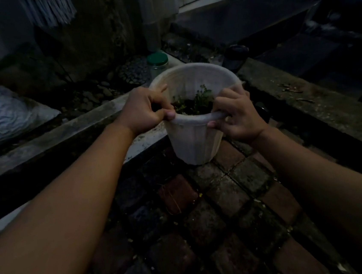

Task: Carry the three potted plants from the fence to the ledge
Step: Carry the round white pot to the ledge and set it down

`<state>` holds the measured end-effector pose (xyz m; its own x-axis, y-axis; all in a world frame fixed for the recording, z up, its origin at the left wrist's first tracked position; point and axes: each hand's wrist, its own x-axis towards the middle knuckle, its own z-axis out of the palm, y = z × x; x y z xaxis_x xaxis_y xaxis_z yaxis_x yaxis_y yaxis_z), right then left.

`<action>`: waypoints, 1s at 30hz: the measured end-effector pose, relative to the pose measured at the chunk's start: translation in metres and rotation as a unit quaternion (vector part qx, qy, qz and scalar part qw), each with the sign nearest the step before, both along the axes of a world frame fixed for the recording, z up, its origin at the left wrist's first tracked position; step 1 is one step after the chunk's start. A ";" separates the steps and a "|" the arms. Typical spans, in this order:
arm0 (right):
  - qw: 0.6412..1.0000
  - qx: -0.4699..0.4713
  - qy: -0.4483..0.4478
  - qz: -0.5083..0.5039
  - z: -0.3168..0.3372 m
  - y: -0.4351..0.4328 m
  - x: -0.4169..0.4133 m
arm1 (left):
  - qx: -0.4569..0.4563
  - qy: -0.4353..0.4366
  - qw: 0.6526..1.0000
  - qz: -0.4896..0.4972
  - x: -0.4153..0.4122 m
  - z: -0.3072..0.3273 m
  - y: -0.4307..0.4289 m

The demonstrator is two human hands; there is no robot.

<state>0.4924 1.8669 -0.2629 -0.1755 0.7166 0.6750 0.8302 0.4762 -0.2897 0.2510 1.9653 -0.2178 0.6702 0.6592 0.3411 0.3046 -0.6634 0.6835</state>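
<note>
A white ribbed plastic pot (195, 139) with a small green plant (196, 100) in dark soil hangs upright above the brick paving. My left hand (145, 110) grips its near rim on the left side, fingers curled inside. On the right, my right hand (239, 116) holds the same rim. The pot is right in front of a low concrete ledge (81, 129) that runs from lower left to the middle. Only this one potted plant is in view.
Dim light. A green-lidded glass jar (157, 64) stands behind the pot, a dark pot (236, 56) beside it. Another concrete curb (306, 101) runs to the right. Pebbles and a stained wall lie beyond the ledge. A pale sack (1, 111) lies at left. Brick pavers (206, 212) underfoot.
</note>
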 end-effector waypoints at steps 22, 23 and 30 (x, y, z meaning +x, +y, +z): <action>0.999 -0.012 -0.011 -0.033 -0.019 -0.033 0.001 | 0.067 0.027 0.997 0.021 0.003 -0.043 -0.029; 0.999 -0.023 -0.021 -0.034 -0.017 -0.032 0.001 | 0.068 0.037 0.997 0.021 0.002 -0.041 -0.029; 0.991 -0.072 -0.097 -0.057 0.002 -0.036 -0.008 | 0.045 0.073 0.995 0.046 0.002 -0.023 -0.036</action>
<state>0.4847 1.8307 -0.2610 -0.2042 0.8254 0.5263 0.9228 0.3417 -0.1779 0.2535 1.9290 -0.2406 0.6546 0.6915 0.3054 0.4586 -0.6844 0.5668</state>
